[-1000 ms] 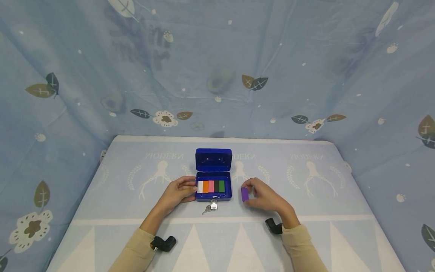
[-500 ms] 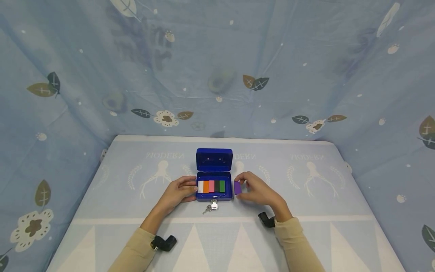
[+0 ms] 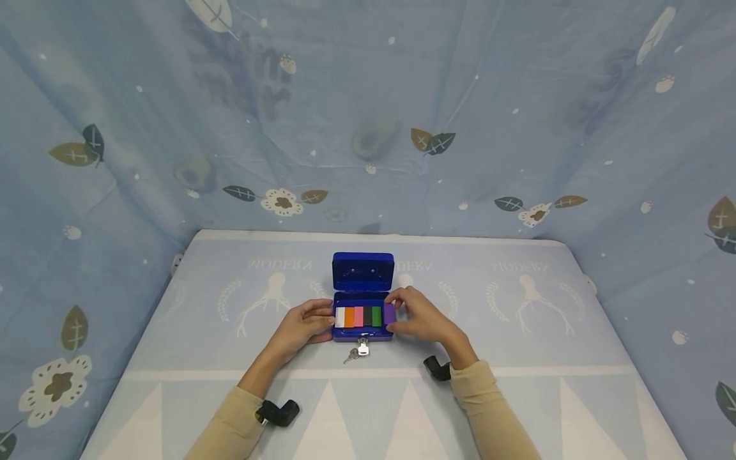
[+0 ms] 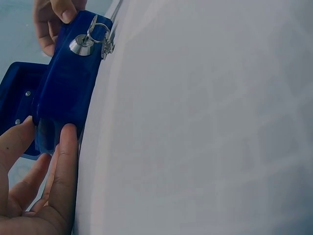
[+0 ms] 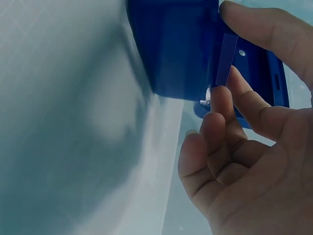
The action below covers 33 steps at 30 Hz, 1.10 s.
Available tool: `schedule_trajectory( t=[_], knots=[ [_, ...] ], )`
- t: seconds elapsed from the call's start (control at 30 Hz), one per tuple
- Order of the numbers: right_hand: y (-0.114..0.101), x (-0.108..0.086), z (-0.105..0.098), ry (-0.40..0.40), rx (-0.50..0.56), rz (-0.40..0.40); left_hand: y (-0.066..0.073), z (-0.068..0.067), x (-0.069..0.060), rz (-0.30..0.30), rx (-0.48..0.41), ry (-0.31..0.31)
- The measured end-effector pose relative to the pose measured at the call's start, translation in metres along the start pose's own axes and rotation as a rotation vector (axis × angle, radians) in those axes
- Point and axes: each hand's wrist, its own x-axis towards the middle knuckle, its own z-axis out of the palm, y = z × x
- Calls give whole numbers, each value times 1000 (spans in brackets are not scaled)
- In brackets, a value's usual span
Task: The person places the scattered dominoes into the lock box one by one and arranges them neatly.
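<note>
A blue metal cash box (image 3: 362, 335) stands on the table with its lid (image 3: 363, 271) raised at the back. In it lies a row of coloured blocks: white (image 3: 340, 317), orange (image 3: 349, 317), pink (image 3: 358, 317), dark (image 3: 367, 317) and green (image 3: 376, 317). My right hand (image 3: 423, 317) pinches a purple block (image 3: 389, 316) between thumb and fingers, over the box's right rim beside the green one. My left hand (image 3: 299, 331) rests against the box's left side, its fingers fairly straight; in the left wrist view the thumb (image 4: 19, 139) touches near the rim.
A silver lock (image 3: 363, 348) on the box front has keys (image 3: 351, 354) hanging from it. The table (image 3: 517, 345) wears a pale printed cover. A blue patterned cloth (image 3: 368, 115) hangs behind and at both sides.
My right hand has carried the purple block leftward from beside the box to over its right rim. My left hand and the box have stayed put.
</note>
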Motion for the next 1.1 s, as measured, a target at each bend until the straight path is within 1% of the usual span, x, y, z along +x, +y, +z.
schedule_trajectory(
  t=[0.17, 0.3, 0.43, 0.57, 0.63, 0.73, 0.87, 1.0, 1.1],
  knots=[
    [3, 4, 4, 4, -6, -13, -1, 0, 1, 0, 3, 15],
    [6, 9, 8, 4, -39, 5, -2, 0, 1, -2, -2, 14],
    [3, 13, 11, -2, -85, 60, -3, 1, 2, -2, -8, 9],
    [-3, 18, 12, -15, -162, 130, -3, 0, 2, -2, -1, 15],
    [-8, 21, 12, -22, -211, 172, -2, 0, 2, -4, 0, 22],
    [-16, 24, 13, -38, -314, 229, -2, 1, 2, -2, -1, 30],
    [-24, 27, 15, -56, -437, 276, -2, 1, 2, -4, -1, 27],
    [-26, 27, 17, -51, -466, 294, -2, 2, 2, -8, -3, 29],
    [-24, 26, 18, -37, -442, 288, -3, 2, 3, -7, -1, 31]
  ],
)
